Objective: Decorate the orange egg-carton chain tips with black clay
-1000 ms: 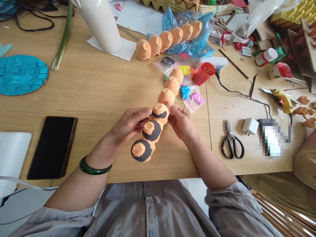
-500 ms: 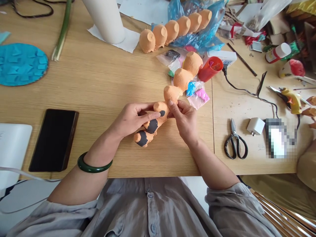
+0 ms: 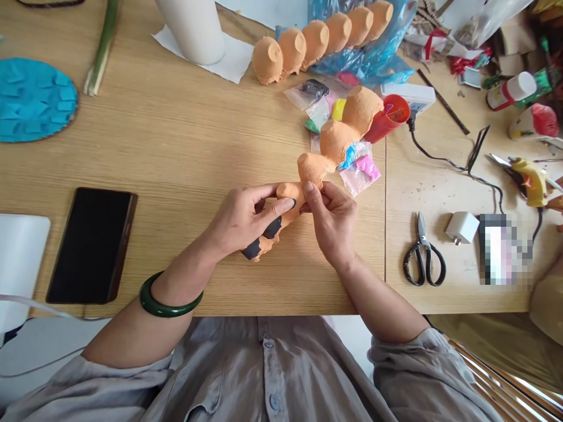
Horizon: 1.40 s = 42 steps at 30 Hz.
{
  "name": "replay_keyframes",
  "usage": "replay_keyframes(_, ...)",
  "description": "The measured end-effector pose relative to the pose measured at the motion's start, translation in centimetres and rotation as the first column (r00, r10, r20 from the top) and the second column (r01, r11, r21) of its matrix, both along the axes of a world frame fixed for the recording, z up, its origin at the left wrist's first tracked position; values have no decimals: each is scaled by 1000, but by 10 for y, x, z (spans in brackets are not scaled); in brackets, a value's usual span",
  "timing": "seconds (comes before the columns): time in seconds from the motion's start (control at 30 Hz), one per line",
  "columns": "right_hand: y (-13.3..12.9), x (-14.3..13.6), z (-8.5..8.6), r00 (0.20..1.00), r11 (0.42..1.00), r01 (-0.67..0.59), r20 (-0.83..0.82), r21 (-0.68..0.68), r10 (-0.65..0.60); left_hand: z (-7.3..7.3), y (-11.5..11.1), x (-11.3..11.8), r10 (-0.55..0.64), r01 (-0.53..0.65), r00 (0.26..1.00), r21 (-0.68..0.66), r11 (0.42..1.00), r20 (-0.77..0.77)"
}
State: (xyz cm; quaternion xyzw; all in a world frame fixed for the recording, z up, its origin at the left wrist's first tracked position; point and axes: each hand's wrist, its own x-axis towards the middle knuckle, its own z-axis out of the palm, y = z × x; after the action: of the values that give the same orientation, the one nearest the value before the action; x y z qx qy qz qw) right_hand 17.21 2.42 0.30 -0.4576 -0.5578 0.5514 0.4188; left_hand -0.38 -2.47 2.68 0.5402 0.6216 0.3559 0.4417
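An orange strip of egg-carton cups [image 3: 336, 140] slants from lower left to upper right in front of me. Black patches [image 3: 251, 250] cover parts of its near cups. My left hand [image 3: 246, 220] grips the near part, its thumb pressed on a black patch and its fingers behind. My right hand [image 3: 332, 217] pinches the strip around its middle, thumb on top. Under and beside the strip's far end lie small plastic bags of coloured clay, with pink clay [image 3: 367, 169] and blue clay [image 3: 347, 157] showing. A red cup [image 3: 389, 120] stands partly behind that end.
A second orange egg-carton strip [image 3: 314, 44] lies at the back on a blue plastic bag [image 3: 373, 64]. Scissors [image 3: 424, 252], a white charger [image 3: 461, 227] and a yellow glue gun [image 3: 528, 179] are at right. A phone [image 3: 92, 246] and a blue oval piece [image 3: 35, 99] lie at left.
My left thumb has slid right and further over the black patch, and the left hand now covers more of the near cups. The strip's far end has swung slightly right; the view has shifted.
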Motion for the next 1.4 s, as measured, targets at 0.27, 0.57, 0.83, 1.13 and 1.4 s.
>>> replay_keyframes(0.27,-4,-1,-5,1000,998,-8,-12,-56,7,-3,-1,3,55,-57,988,-8,998,-143)
replay_keyframes(0.57,14,0,-8,987,978,-114,-129,-176,91,1,-1,-4,117,-88,977,-164,982,179)
replay_keyframes(0.83,11,0,-8,986,991,-92,-146,-97,77,0,1,-3,40,-9,969,-126,992,245)
replay_keyframes(1.13,12,0,-10,993,991,-93,-82,-99,85,-5,0,-4,13,12,978,-123,992,207)
replay_keyframes(1.4,17,3,-11,989,977,-112,-118,-182,92,-2,3,-9,-68,82,988,-96,992,142)
